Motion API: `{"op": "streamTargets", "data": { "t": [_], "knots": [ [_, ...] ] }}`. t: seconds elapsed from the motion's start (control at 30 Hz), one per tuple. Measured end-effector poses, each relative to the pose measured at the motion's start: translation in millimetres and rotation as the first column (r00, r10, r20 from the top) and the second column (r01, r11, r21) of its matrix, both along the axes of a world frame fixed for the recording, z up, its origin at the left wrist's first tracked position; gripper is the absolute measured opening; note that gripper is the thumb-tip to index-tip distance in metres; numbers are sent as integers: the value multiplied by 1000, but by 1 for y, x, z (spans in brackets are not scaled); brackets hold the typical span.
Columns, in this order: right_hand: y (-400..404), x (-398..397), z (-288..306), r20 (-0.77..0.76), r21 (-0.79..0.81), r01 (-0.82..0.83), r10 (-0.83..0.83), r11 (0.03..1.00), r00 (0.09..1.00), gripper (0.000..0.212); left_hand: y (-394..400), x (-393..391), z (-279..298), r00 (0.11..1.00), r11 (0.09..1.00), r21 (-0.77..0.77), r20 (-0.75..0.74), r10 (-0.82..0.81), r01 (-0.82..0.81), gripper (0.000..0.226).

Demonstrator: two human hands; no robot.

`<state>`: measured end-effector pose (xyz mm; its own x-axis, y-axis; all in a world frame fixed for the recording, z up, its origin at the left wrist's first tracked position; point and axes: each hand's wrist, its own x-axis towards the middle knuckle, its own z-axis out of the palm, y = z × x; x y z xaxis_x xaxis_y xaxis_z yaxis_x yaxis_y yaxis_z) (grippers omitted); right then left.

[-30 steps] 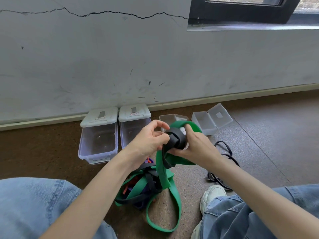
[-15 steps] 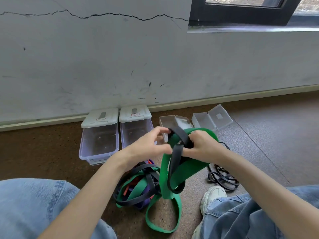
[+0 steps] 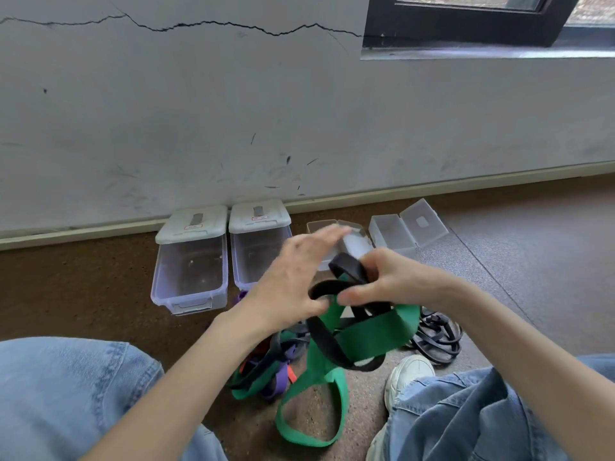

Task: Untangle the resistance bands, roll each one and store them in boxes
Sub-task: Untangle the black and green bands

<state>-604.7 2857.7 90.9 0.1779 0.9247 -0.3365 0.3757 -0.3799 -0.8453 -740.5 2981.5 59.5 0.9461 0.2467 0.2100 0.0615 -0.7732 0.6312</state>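
A wide green band [image 3: 372,337] and a black band [image 3: 327,341] loop through each other above the floor. My right hand [image 3: 386,281] grips both where they cross, with a black loop sticking up from its fingers. My left hand [image 3: 293,284] hovers just left of them, its fingers stretched out and blurred, holding nothing. Below lies a tangle [image 3: 269,367] of purple, orange, black and green bands. The green band's lower loop hangs down to the floor.
Two lidded clear boxes [image 3: 189,267] [image 3: 259,247] stand by the wall. Two small open cases [image 3: 356,241] [image 3: 406,231] lie to their right. A coil of thin black bands [image 3: 436,337] lies by my white shoe [image 3: 409,374]. My denim knees frame the lower corners.
My left hand has let go of the bands and spread its fingers. The right hand has pulled the black and green loops wider and lower.
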Motion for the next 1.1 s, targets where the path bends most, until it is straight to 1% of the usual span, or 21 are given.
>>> {"op": "streamTargets", "data": {
  "t": [0.03,0.1,0.2,0.27,0.33,0.37,0.4,0.43,0.5,0.53,0.6,0.63,0.67,0.73,0.8,0.87,0.93,0.97,1.0,1.07,1.1],
  "knots": [
    [0,-3,1,13,-20,-80,80,997,997,11,-3,1,1,997,997,-8,14,-70,70,76],
    [0,-5,-5,158,-78,-163,173,984,972,21,-3,0,1,997,995,-58,-22,-80,79,49],
    [3,2,-22,432,-39,-75,84,996,898,27,3,-2,3,991,996,93,-132,22,-10,23],
    [0,11,-35,491,15,-21,11,1000,871,24,2,-1,11,995,996,70,-75,59,-54,19],
    [-8,20,-54,624,-117,-60,120,991,772,20,3,-1,29,997,963,-260,21,78,-70,17],
    [-13,23,-65,682,-193,-68,184,979,708,17,9,-2,40,988,883,-466,101,118,-58,19],
    [-19,23,-72,695,-196,-62,183,979,695,14,17,-5,50,969,803,-595,185,165,-23,20],
    [-21,22,-75,680,-137,-61,139,989,720,13,27,-8,57,949,771,-637,243,201,0,19],
    [-16,17,-68,576,23,-69,44,997,816,16,38,-13,60,949,786,-617,226,218,-34,19],
    [-11,13,-61,479,90,-53,3,995,878,26,37,-14,58,964,804,-592,173,202,-62,19],
    [-2,7,-44,139,185,36,-62,982,988,56,28,-10,44,991,867,-495,67,114,-66,16],
    [2,4,-38,27,219,59,-66,974,997,67,23,-8,37,998,892,-450,6,63,-53,16],
    [6,2,-34,-15,247,53,-51,968,999,70,18,-8,32,999,902,-432,-44,1,-20,18],
    [12,-1,-33,-27,270,-6,14,963,1000,48,14,-9,26,988,868,-489,-76,-137,82,20],
    [14,-4,-40,-75,264,-22,43,964,996,21,12,-11,26,981,794,-588,-7,-195,153,21],
    [12,-3,-50,-105,247,52,-27,968,994,10,15,-10,29,986,689,-706,94,-140,165,24],
    [9,0,-51,-60,209,130,-120,969,991,7,20,-8,26,988,597,-787,138,-69,152,24],
    [7,1,-50,12,195,147,-153,970,988,6,22,-7,22,992,623,-773,115,-54,123,26],
    [5,3,-47,118,195,150,-175,969,978,6,25,-4,15,997,704,-706,54,-58,79,27],
    [3,0,-34,290,227,107,-172,968,941,13,24,0,-5,988,894,-449,-140,-62,-8,22],
    [3,-3,-27,298,242,81,-153,967,942,17,22,0,-16,971,950,-310,-234,-43,-32,17]
  ]
}}
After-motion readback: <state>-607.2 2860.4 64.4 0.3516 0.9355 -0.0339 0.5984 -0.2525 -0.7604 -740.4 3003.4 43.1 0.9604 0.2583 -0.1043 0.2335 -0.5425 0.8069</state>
